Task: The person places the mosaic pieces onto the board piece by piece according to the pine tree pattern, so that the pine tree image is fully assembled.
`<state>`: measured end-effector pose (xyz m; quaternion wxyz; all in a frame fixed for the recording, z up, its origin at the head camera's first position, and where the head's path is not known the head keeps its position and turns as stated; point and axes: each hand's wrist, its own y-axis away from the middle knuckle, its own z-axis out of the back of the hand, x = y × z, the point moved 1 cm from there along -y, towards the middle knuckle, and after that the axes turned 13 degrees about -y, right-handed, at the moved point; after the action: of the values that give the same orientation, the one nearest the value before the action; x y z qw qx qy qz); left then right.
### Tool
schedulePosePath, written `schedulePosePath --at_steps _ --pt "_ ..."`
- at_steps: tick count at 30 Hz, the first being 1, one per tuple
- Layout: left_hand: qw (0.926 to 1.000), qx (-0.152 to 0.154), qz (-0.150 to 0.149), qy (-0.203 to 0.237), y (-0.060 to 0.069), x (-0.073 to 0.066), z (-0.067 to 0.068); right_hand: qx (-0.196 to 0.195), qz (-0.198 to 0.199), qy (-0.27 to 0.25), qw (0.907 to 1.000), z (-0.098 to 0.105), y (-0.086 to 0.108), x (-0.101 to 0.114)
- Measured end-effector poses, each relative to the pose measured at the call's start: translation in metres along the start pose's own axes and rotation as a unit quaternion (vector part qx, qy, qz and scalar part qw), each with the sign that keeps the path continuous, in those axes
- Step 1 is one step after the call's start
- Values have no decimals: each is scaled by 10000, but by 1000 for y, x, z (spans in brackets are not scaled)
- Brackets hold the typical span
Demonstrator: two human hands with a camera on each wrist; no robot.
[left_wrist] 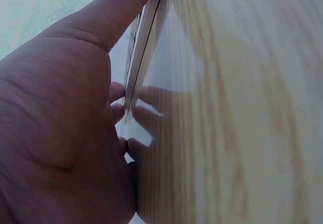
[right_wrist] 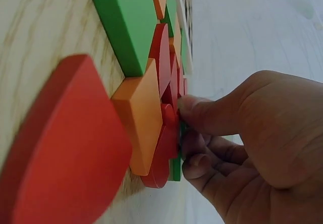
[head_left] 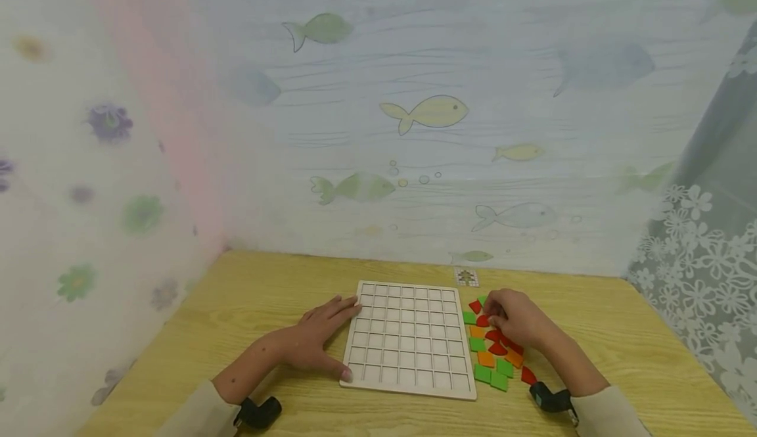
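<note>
A wood-grain table (head_left: 266,292) is supporting everything in hand. On it a pale gridded board (head_left: 408,342) is lying flat, its visible cells showing only bare wood; no coloured piece is sitting in them, so the work is seemingly only starting. At the board's 9 o'clock, the left hand (head_left: 316,344) is resting spread along the edge, thumb near the 8 o'clock corner, grasping nothing. Between 2 and 3 o'clock, the right hand (head_left: 519,319) is bending its fingers over the pieces; whether it is pinching one, I cannot tell. Near 1 o'clock a small patterned card (head_left: 466,277) is lying beyond the board. Around 3 o'clock, green squares (head_left: 499,380), orange squares (head_left: 485,359) and curved red pieces (head_left: 528,376) are lying loose, apparently all remaining to be handled.
</note>
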<state>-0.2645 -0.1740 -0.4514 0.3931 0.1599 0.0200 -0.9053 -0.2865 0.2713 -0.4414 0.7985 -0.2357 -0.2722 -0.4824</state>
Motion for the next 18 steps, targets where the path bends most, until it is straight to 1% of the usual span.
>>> schedulePosePath --at_steps 3,7,14,18 --pt "10000 -16 -6 22 0 0 0 -15 -88 -99 9999 1 0 -1" --pt "10000 -9 -4 25 0 1 -1 -58 -86 -224 9997 3 0 1" --pt "10000 5 -6 39 0 1 0 -287 250 -327 9987 4 -6 13" --pt "10000 -6 -6 6 0 0 0 -366 372 -411 9978 2 -11 20"
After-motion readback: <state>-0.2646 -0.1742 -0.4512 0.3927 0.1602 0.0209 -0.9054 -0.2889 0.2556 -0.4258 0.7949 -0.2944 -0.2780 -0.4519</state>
